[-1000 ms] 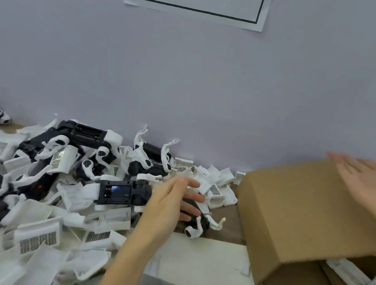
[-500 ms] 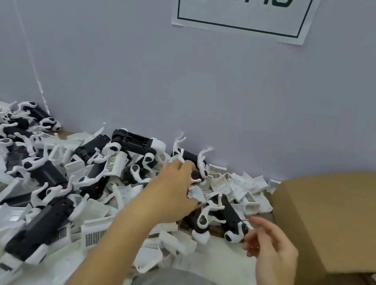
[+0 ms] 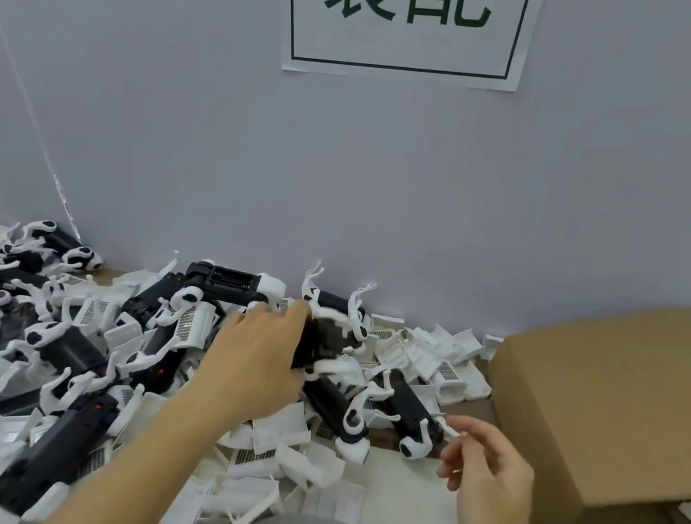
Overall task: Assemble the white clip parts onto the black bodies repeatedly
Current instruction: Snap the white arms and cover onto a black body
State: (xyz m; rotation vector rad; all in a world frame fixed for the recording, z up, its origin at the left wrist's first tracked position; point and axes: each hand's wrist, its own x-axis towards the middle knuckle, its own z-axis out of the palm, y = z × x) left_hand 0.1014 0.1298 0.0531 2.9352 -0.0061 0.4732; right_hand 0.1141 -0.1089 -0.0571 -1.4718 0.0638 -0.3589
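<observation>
**Now lifting a body: left hand on part, right hand empty**

Now your left hand (image 3: 259,357) has moved up the pile from where it was a second ago and curls around a black body (image 3: 323,340), blurred, at the back of the heap near the wall (image 3: 392,187). Your right hand (image 3: 487,468) has left the box (image 3: 612,407) and come in low beside the pile, fingers loosely curled and holding nothing. I judge a new cycle is starting: body secured, white clip not yet picked.

Clearances:
- The held body sits among tangled bodies with clips (image 3: 414,415); hooked white arms touch it on the right, so a straight lift may drag neighbours along.
- The wall stands just behind the pile; no room to draw back that way.
- The box edge lies near your right hand, closing off the right side.
- Bare worktop (image 3: 402,486) shows between your hands, nearest you; bring the body there to fit the clip.
- Loose white clips (image 3: 287,435) lie just under your left wrist.
</observation>
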